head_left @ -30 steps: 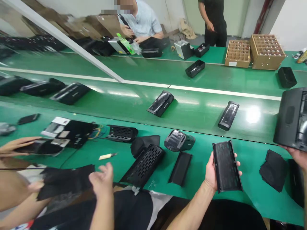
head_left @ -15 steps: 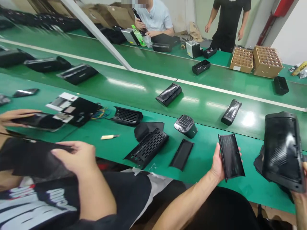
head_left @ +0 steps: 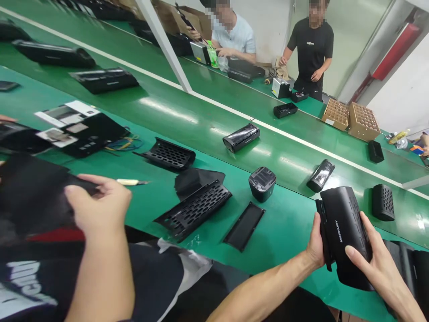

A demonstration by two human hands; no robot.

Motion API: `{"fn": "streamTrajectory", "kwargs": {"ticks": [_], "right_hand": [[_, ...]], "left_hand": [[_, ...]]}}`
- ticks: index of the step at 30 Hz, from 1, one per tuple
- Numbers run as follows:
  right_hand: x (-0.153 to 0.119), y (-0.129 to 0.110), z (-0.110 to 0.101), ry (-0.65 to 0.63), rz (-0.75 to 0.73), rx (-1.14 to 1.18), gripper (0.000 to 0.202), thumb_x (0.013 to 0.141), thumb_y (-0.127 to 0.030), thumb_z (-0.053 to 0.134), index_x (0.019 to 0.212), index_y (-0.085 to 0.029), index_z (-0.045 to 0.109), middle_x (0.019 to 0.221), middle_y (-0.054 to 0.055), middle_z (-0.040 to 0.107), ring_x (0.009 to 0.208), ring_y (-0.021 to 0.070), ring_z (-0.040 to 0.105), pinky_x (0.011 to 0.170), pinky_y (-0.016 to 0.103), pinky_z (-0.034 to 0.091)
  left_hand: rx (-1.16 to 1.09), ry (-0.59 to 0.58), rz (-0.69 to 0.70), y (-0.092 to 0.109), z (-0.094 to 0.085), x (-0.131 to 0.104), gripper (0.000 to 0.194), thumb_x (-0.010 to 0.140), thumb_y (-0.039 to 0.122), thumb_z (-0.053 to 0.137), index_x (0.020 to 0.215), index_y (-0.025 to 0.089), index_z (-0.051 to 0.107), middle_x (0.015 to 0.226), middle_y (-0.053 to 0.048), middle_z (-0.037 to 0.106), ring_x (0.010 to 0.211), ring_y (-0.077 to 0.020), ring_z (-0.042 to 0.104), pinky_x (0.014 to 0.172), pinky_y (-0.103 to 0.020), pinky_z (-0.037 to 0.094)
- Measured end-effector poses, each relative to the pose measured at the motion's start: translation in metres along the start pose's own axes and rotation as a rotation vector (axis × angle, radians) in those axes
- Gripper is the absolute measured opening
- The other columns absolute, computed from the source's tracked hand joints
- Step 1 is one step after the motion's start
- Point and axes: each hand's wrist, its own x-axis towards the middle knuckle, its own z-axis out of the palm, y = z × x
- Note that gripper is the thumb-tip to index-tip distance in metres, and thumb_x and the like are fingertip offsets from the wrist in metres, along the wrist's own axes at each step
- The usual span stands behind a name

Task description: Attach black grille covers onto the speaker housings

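My left hand [head_left: 315, 246] is closed around a black curved plastic panel [head_left: 323, 223], seen nearly edge-on. In my right hand [head_left: 378, 257] is a black plastic speaker housing [head_left: 345, 228] with "MERKURY" printed on it, the thumb lying across its face. The housing is tilted and sits against the panel, between my two hands. To the left on the green bench lie another black curved panel [head_left: 244, 227] and a perforated black grille shell [head_left: 197, 208]. A black rounded box-shaped part [head_left: 262, 184] stands just beyond them.
At the left a co-worker's hand [head_left: 100, 201] holds a black sheet [head_left: 36, 192]. A light-handled knife [head_left: 132, 182] lies on the bench. Black housings [head_left: 241, 136] rest on the green conveyor [head_left: 284, 147]. Dark parts [head_left: 405, 264] sit right of my right hand. Two people work across the line.
My right hand has brought the housing leftward from the far right and turned its printed face up. The panel in my left hand has turned edge-on and now meets the housing. The view has shifted.
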Motion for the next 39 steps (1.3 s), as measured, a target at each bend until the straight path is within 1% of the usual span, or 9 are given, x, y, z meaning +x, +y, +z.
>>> {"fn": "streamTrajectory", "kwargs": {"ticks": [4, 8, 18, 24, 26, 29, 30, 34, 39], "right_hand": [[0.0, -0.011, 0.004, 0.071, -0.012, -0.066, 0.099, 0.089, -0.068, 0.065, 0.172, -0.033, 0.023, 0.149, 0.015, 0.055, 0.139, 0.0453, 0.056, 0.111, 0.059, 0.047], [-0.004, -0.021, 0.01, 0.109, -0.034, -0.128, 0.096, 0.091, -0.069, 0.061, 0.171, -0.035, 0.023, 0.146, 0.015, 0.055, 0.139, 0.0438, 0.057, 0.11, 0.056, 0.049], [-0.005, -0.019, 0.021, 0.086, 0.01, -0.239, 0.099, 0.09, -0.074, 0.057, 0.172, -0.04, 0.014, 0.129, 0.013, 0.055, 0.105, 0.0411, 0.074, 0.09, 0.056, 0.059], [0.002, -0.016, 0.017, 0.014, 0.1, -0.243, 0.104, 0.088, -0.073, 0.056, 0.173, -0.032, 0.014, 0.136, 0.017, 0.055, 0.113, 0.0453, 0.072, 0.096, 0.06, 0.055], [0.004, -0.015, 0.013, -0.021, 0.133, -0.212, 0.106, 0.087, -0.074, 0.056, 0.174, -0.031, 0.012, 0.144, 0.019, 0.052, 0.122, 0.0461, 0.068, 0.103, 0.061, 0.051], [0.004, -0.009, 0.01, -0.052, 0.155, -0.169, 0.108, 0.087, -0.075, 0.056, 0.174, -0.03, 0.01, 0.153, 0.02, 0.046, 0.133, 0.0457, 0.062, 0.107, 0.062, 0.049], [0.004, -0.006, 0.009, -0.059, 0.144, -0.151, 0.108, 0.087, -0.075, 0.056, 0.174, -0.029, 0.008, 0.156, 0.021, 0.045, 0.136, 0.0449, 0.06, 0.108, 0.062, 0.049], [0.006, 0.016, -0.006, -0.162, 0.073, -0.029, 0.113, 0.086, -0.075, 0.065, 0.173, -0.026, 0.011, 0.164, 0.021, 0.042, 0.144, 0.0412, 0.053, 0.111, 0.057, 0.05], [0.029, 0.014, -0.033, -0.039, 0.105, 0.12, 0.1, 0.09, -0.075, 0.061, 0.171, -0.032, 0.022, 0.165, 0.021, 0.044, 0.139, 0.0391, 0.059, 0.106, 0.055, 0.053]], "left_hand": [[-0.224, -0.318, -0.139, -0.009, 0.022, 0.003, 0.101, 0.084, 0.09, 0.048, 0.143, 0.011, 0.068, 0.136, -0.022, 0.072, 0.141, -0.0462, 0.057, 0.121, -0.063, 0.04], [-0.424, -0.468, -0.205, -0.012, 0.028, 0.007, 0.107, 0.088, 0.092, 0.041, 0.142, 0.003, 0.066, 0.138, -0.026, 0.071, 0.143, -0.0432, 0.055, 0.128, -0.055, 0.03], [-0.479, -0.395, -0.218, -0.022, 0.026, 0.015, 0.099, 0.089, 0.089, 0.047, 0.133, 0.004, 0.073, 0.128, -0.024, 0.076, 0.136, -0.0433, 0.061, 0.124, -0.055, 0.037], [-0.374, -0.337, -0.137, -0.015, 0.014, 0.009, 0.038, 0.099, 0.049, 0.069, 0.126, 0.023, 0.071, 0.137, -0.013, 0.068, 0.122, -0.0297, 0.067, 0.104, -0.048, 0.057], [-0.369, -0.324, -0.133, -0.014, 0.008, 0.006, 0.044, 0.104, 0.056, 0.057, 0.126, 0.021, 0.071, 0.13, -0.008, 0.072, 0.121, -0.0265, 0.069, 0.102, -0.045, 0.058], [-0.303, -0.277, -0.059, -0.018, 0.005, 0.006, 0.088, 0.102, 0.077, 0.015, 0.121, 0.016, 0.076, 0.11, -0.006, 0.079, 0.125, -0.0341, 0.069, 0.099, -0.052, 0.057], [-0.267, -0.258, -0.021, -0.019, 0.005, 0.007, 0.092, 0.1, 0.079, 0.014, 0.121, 0.016, 0.077, 0.108, -0.007, 0.08, 0.126, -0.0367, 0.068, 0.099, -0.053, 0.056], [-0.172, -0.229, 0.055, -0.021, 0.004, 0.018, 0.07, 0.085, 0.072, 0.071, 0.128, 0.017, 0.073, 0.119, -0.015, 0.078, 0.125, -0.0399, 0.066, 0.109, -0.051, 0.051], [0.441, -0.293, 0.201, -0.002, -0.008, 0.02, 0.093, 0.064, 0.053, 0.097, 0.145, 0.021, 0.064, 0.136, -0.017, 0.068, 0.133, -0.0452, 0.056, 0.125, -0.061, 0.026]]}}
